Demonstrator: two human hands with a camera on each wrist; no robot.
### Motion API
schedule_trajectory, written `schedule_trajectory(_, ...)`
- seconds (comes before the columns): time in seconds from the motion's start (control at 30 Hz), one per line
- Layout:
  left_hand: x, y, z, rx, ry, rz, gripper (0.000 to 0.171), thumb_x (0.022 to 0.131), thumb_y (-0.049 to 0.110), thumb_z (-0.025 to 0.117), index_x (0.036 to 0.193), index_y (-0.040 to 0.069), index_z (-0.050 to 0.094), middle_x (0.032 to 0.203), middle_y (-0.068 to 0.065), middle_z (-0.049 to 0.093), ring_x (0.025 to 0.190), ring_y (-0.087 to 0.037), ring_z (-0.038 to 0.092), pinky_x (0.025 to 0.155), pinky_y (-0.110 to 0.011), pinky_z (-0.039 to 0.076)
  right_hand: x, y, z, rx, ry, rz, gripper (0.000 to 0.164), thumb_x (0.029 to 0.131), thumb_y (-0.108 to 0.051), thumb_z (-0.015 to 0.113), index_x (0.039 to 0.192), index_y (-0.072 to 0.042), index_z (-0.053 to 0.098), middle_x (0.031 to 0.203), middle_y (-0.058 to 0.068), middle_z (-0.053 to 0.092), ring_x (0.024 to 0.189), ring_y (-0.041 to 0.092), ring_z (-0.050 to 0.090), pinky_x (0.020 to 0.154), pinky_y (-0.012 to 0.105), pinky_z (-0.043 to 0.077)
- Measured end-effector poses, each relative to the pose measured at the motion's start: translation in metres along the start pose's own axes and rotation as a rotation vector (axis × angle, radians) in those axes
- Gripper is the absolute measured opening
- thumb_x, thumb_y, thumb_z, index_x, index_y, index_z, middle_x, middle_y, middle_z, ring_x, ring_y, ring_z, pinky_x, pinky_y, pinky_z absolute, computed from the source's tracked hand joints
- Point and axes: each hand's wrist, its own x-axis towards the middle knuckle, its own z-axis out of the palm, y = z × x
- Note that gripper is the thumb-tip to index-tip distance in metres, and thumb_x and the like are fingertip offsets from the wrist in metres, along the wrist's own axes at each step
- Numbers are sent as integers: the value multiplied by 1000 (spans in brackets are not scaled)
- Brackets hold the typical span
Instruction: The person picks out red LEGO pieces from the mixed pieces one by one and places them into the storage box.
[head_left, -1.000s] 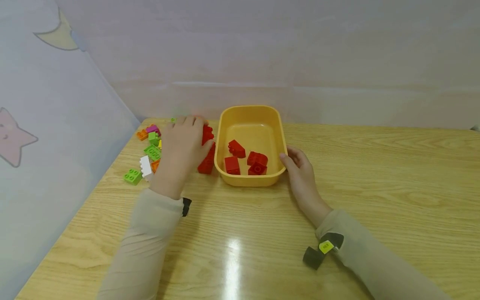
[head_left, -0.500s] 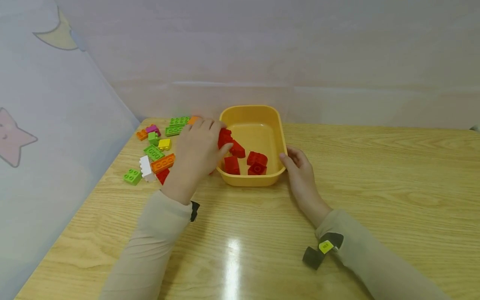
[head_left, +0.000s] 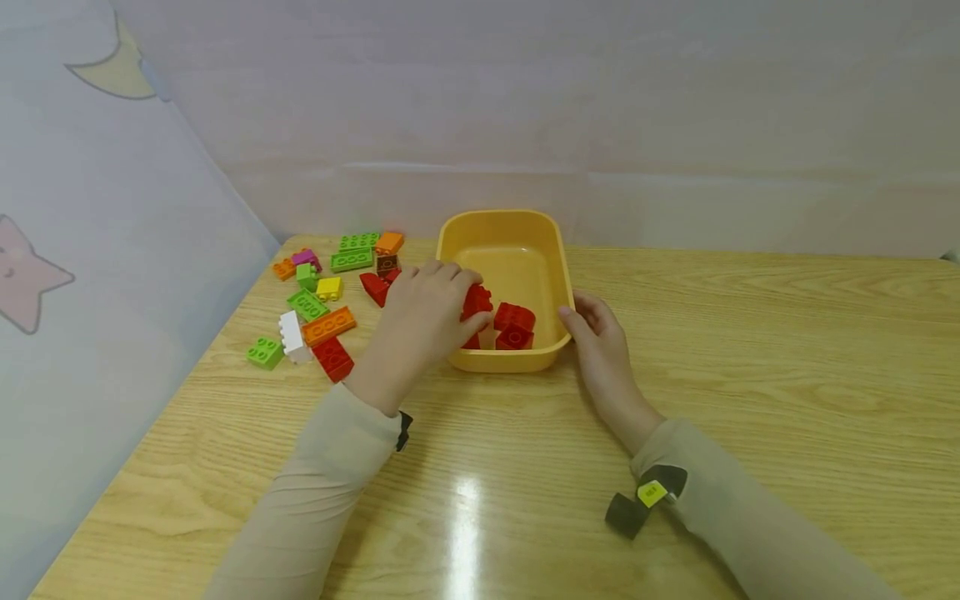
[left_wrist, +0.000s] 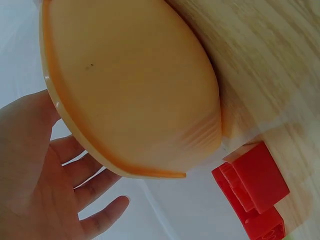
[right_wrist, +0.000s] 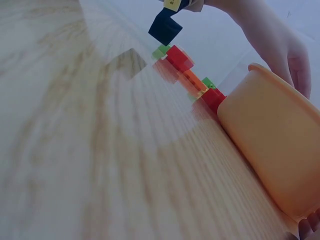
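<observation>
A yellow plastic bin (head_left: 525,360) stands on the table with several red toy bricks (head_left: 514,317) inside. My left hand (head_left: 423,321) reaches over its left rim and holds a red studded brick (head_left: 477,298) between fingers and thumb, low inside the bin. In the left wrist view, the bin's outer wall (left_wrist: 140,90) hides the fingertips and brick of the left hand (left_wrist: 40,170). My right hand (head_left: 603,358) grips the bin's right rim, thumb on top and fingers along the outside. Only some of its fingers (right_wrist: 311,227) show at the corner of the right wrist view.
Left of the bin lie loose bricks: a red brick (head_left: 333,358), an orange one (head_left: 328,326), a white one (head_left: 293,337), a yellow one (head_left: 329,289), a brown one (head_left: 387,264) and several green. A pale wall (head_left: 675,125) rises behind the wooden table (head_left: 750,350).
My left hand has moved right from the brick pile, over the rim and down into the bin, carrying the red brick. The right hand has stayed on the rim.
</observation>
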Motion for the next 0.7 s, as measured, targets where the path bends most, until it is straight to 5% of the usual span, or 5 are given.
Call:
schedule_trajectory(0.3, 1, 4, 3, -17, -46, 43, 52, 83, 52, 60, 124, 19, 59, 122, -3, 65, 115, -25, 52, 104, -46, 43, 0, 0, -1, -4, 2, -5, 47, 96, -25, 49, 137, -3, 42, 140, 13, 49, 123, 17, 47, 111, 39, 38)
schedule_trajectory(0.7, 0, 7, 8, 6, -46, 54, 51, 84, 49, 60, 125, 18, 59, 119, -3, 66, 108, -24, 54, 99, -47, 46, 0, -1, -1, 1, 3, -2, 47, 96, -24, 49, 137, -3, 42, 141, 14, 49, 124, 18, 46, 112, 39, 38)
